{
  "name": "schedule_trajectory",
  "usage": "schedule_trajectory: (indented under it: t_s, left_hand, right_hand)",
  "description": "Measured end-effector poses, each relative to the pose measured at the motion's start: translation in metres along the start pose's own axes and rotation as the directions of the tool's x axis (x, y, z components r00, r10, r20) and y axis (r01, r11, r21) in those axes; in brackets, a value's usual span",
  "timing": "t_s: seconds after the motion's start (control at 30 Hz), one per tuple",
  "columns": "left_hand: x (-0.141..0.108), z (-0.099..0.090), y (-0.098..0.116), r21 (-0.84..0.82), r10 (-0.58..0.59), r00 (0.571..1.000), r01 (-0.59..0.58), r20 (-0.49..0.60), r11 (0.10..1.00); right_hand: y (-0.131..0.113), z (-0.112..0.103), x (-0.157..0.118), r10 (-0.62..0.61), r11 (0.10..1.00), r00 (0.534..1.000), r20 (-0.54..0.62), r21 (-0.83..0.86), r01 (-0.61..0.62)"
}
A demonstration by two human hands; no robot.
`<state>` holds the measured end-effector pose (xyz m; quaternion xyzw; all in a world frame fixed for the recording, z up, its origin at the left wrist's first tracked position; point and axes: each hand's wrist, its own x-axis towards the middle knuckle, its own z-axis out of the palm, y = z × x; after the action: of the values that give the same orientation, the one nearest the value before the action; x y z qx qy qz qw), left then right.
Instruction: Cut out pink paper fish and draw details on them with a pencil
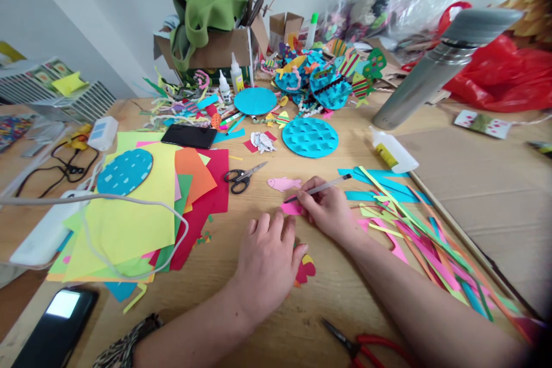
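Observation:
My right hand (pixel 328 207) grips a slim pen (pixel 324 186), its tip at a small bright pink paper piece (pixel 291 207) on the table. With fingers stretched flat, my left hand (pixel 271 250) rests on the tabletop, its fingertips at the lower edge of that pink piece. Just beyond lies a pale pink paper fish (pixel 284 184) with drawn lines. Black-handled scissors (pixel 242 177) lie to its left, blades slightly apart. Red and yellow paper scraps (pixel 306 269) sit beside my left thumb, partly hidden by it.
Coloured paper sheets (pixel 142 207) and a white cable are at left. Paper strips (pixel 414 230) and a glue bottle (pixel 394 151) lie right. A steel flask (pixel 425 86) stands at the back right. Red-handled pliers or scissors (pixel 357 347) are at the front edge. Blue discs (pixel 310 137) lie behind.

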<state>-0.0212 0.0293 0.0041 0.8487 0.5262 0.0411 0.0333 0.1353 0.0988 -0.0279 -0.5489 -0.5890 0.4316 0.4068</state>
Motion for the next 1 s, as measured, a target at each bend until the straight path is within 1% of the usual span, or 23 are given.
schedule_trajectory:
  t_s: [0.6, 0.83, 1.0]
  left_hand:
    - [0.0005, 0.0007, -0.0005, 0.013, 0.004, 1.000, -0.003, -0.016, 1.000]
    - [-0.0002, 0.0016, -0.0005, 0.007, -0.001, 1.000, 0.001, -0.006, 1.000]
    - [-0.0003, 0.0017, -0.0007, 0.013, 0.004, 1.000, -0.004, -0.011, 1.000]
  right_hand:
    - [0.0005, 0.0012, 0.0016, 0.009, 1.000, 1.000, 0.000, -0.024, -0.009]
    - [-0.0012, 0.0000, -0.0006, 0.015, 1.000, 1.000, -0.011, 0.010, -0.015]
    - [-0.0026, 0.0003, 0.0004, 0.027, 1.000, 1.000, -0.014, -0.004, -0.027]
